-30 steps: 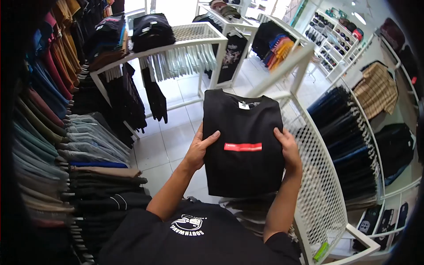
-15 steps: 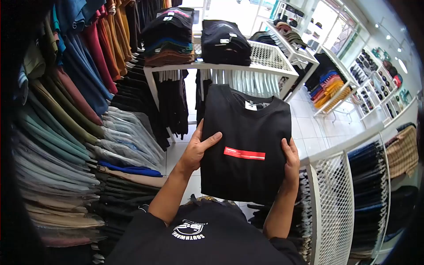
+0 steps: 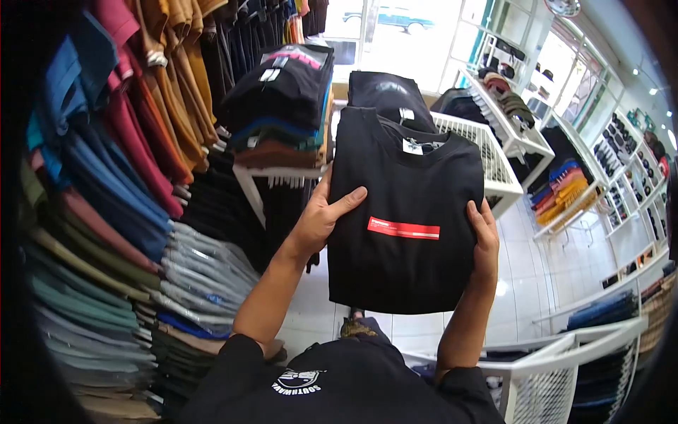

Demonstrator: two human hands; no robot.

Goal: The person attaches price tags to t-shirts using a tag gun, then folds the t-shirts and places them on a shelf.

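Observation:
Between my two hands is a folded black T-shirt (image 3: 406, 272), its collar facing away from me. It has a red printed bar across the chest and a white label inside the neck. My left hand (image 3: 323, 215) grips its left edge, thumb lying on top of the cloth and fingers hidden underneath. On the opposite edge, my right hand (image 3: 484, 239) is closed round the side, with part of its fingers behind the shirt. Just past the collar, a stack of folded black shirts (image 3: 385, 92) is partly covered by the held one.
A taller stack of folded shirts (image 3: 279, 99) stands on the white mesh-topped table (image 3: 487, 148). Hanging clothes (image 3: 141, 169) line my left side. At the lower right is a white mesh rack (image 3: 544, 392). Further right, a shelf carries colourful folded clothes (image 3: 565, 187).
The table and its stacks now appear closer, and the held shirt overlaps the black stack. My hands keep the same hold. The white rack has shifted lower in view.

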